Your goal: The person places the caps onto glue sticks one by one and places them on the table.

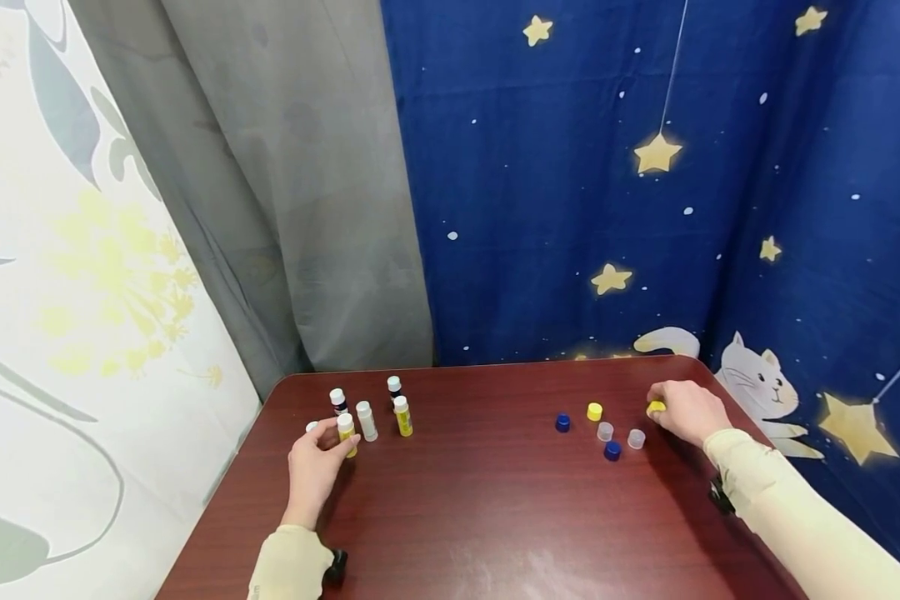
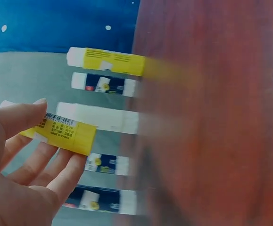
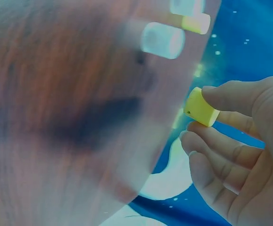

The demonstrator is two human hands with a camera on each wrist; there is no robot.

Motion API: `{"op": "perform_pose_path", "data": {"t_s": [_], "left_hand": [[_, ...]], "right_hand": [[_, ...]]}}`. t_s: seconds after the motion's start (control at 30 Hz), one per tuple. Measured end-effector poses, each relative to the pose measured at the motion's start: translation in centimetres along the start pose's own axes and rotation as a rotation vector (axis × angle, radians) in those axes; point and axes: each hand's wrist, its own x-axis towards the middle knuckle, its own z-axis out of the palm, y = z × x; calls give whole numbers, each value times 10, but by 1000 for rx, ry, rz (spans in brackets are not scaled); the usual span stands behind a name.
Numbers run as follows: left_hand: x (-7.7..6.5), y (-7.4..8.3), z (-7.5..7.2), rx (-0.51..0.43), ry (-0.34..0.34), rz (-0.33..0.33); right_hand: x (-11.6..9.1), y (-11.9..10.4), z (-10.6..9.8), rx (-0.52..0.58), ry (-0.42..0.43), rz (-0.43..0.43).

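My left hand (image 1: 313, 475) pinches a yellow glue stick (image 2: 75, 136) with a white top between thumb and fingers, at the table's left side. Around it stand a white glue stick (image 1: 367, 423), another yellow glue stick (image 1: 404, 419) and dark blue glue sticks (image 2: 105, 84) with white tops. One white top is partly hidden behind the left hand. Far to the right, my right hand (image 1: 692, 412) holds a yellow cap (image 3: 202, 107) between thumb and fingers, near the table's right edge.
Left of the right hand lie blue caps (image 1: 612, 451), a second yellow cap (image 1: 595, 412) and translucent whitish caps (image 1: 637, 439). The brown table (image 1: 480, 483) ends at the back against a grey curtain (image 1: 345, 208) and a blue star-patterned curtain (image 1: 540, 192).
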Motion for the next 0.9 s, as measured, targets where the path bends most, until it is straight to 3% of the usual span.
{"op": "perform_pose_path", "data": {"t_s": [0.37, 0.9], "left_hand": [[9, 28, -8, 16, 24, 61], [18, 59, 5, 72, 14, 211]], "right_hand": [[5, -32, -27, 36, 104, -19], [20, -85, -48, 45, 200, -56]]}}
